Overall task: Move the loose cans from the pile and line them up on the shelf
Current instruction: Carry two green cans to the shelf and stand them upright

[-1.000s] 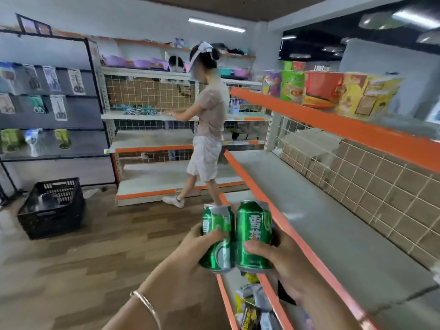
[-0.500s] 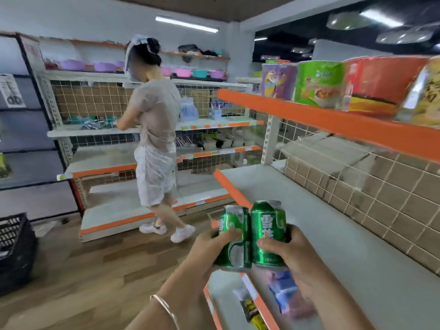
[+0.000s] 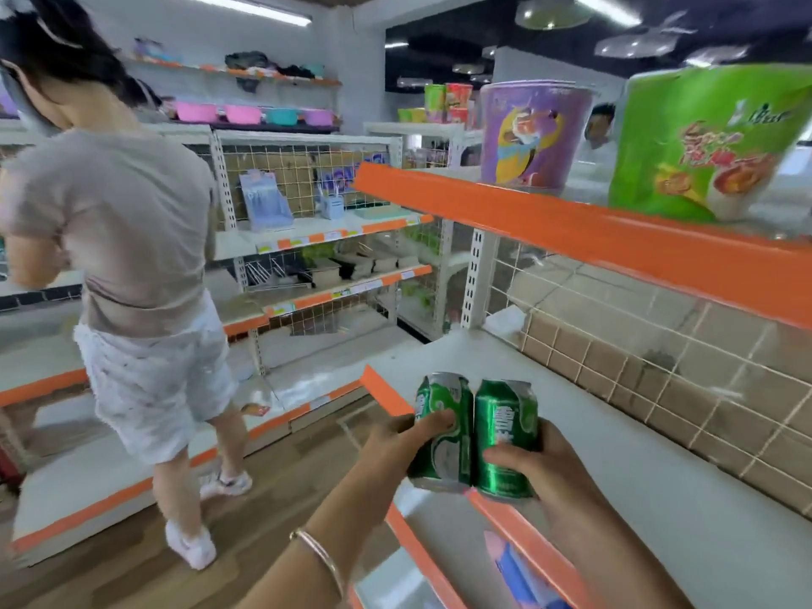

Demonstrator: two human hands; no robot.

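Lower centre of frame: the left hand (image 3: pixel 393 437) holds 1 green can (image 3: pixel 441 437), fingers curled round it. The right hand (image 3: pixel 542 465) grips a 2nd green can (image 3: pixel 505 432) likewise. Both cans touch, roughly upright, above the grey shelf's (image 3: pixel 668 498) orange front edge.

One wide-angle head-worn camera looks forward and down along a shop aisle. The grey shelf (image 3: pixel 659 498) lies close, running from 5 o'clock toward 1 o'clock. The orange-edged upper shelf (image 3: pixel 571 230) crosses at 2 o'clock. Nearest, at 6 o'clock, the left grip (image 3: pixel 395 437) holds the left green can (image 3: pixel 444 437) and the right grip (image 3: pixel 540 463) the right green can (image 3: pixel 505 432). Another person (image 3: pixel 123 222) stands close at 9 o'clock.
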